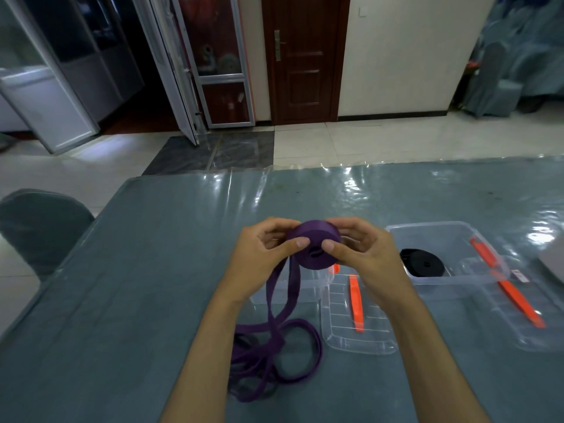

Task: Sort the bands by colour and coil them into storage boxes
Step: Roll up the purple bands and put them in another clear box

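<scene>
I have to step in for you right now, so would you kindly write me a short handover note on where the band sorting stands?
Left hand and right hand: both pinch the purple coil, held above the table.
Purple band tail: hangs from the coil to a loose heap on the table, near edge.
Near clear box: beneath the coil; contents hidden.
Black coil: already in the right clear box.
Two lids with orange clips lie off the boxes.
Done: black band stored. Left: finish coiling purple, box it, probably fit lids.
</scene>
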Motion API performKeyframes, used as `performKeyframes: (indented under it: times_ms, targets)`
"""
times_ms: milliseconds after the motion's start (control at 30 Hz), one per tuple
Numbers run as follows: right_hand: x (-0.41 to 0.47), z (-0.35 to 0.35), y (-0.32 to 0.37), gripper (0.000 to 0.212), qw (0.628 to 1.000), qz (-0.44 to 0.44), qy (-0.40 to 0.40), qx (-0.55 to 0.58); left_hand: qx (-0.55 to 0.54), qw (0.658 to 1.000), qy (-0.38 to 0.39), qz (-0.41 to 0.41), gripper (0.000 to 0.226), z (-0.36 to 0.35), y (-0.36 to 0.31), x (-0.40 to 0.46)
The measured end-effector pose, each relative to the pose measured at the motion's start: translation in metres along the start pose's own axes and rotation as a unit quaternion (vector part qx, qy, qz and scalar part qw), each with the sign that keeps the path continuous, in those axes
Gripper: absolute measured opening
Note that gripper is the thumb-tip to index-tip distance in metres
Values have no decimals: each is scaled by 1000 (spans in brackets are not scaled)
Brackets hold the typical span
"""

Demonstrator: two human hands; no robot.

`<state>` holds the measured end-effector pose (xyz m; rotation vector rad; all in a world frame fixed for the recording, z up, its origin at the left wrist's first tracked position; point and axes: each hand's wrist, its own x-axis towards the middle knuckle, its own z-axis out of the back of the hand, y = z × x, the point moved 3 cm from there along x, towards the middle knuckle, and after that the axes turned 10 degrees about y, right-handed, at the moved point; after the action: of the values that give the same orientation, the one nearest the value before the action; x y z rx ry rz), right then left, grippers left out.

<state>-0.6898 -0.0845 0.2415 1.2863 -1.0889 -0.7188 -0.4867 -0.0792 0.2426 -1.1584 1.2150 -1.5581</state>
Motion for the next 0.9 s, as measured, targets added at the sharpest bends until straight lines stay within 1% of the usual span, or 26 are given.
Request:
performKeyframes:
  times_ms: [67, 133, 167, 233, 300, 367, 433, 467, 500, 567, 633, 700, 800, 900]
  targets:
    - [-2, -1, 0, 38, 1000, -28, -2, -3, 45, 999, 13, -9, 23, -1, -1, -3]
    - [-3, -2, 0, 45, 999, -17, -22, -21, 39, 999, 7, -5, 22, -5, -1, -6]
    - [-4, -4, 2, 44, 1000, -5, -27, -14, 31, 1000, 5, 0, 23, -6, -2, -7]
    - [-5, -9, 3, 37, 999, 19, -40, 16, 22, 1000, 9, -1, 30, -6, -3, -10]
    - [-6, -14, 3, 23, 997, 30, -59, 38, 7, 1000, 10, -21, 40, -3, -6, -14]
    - [-6, -18, 3, 16, 998, 31, -53, 34, -2, 998, -24, -50, 42, 1, -10, -19]
    - [-7, -21, 2, 22, 999, 24, -32, 6, -2, 995, -64, -74, 40, 4, -15, -22]
    - [-9, -22, 1, 24, 999, 20, -25, 4, -1, 994, -71, -81, 37, 5, -17, -23]
    - [-11, -23, 1, 24, 999, 21, -22, 9, -1, 994, -69, -85, 34, 6, -18, -24]
    - [-13, -26, 6, 26, 998, 52, -39, 13, -1, 995, -47, -83, 28, 8, -20, -24]
    - [-11, -28, 13, 21, 994, 80, -75, 20, 1, 997, -25, -72, 30, 10, -23, -24]
    - [-6, -31, 18, 20, 993, 80, -88, 26, 5, 996, -34, -83, 37, 12, -29, -23]
    - [4, -36, 26, 36, 998, 60, -23, 8, 24, 990, -82, -116, 42, 20, -44, -21]
    - [14, -36, 45, 51, 995, 78, 27, -48, 36, 989, -72, -120, 49, 28, -58, -15]
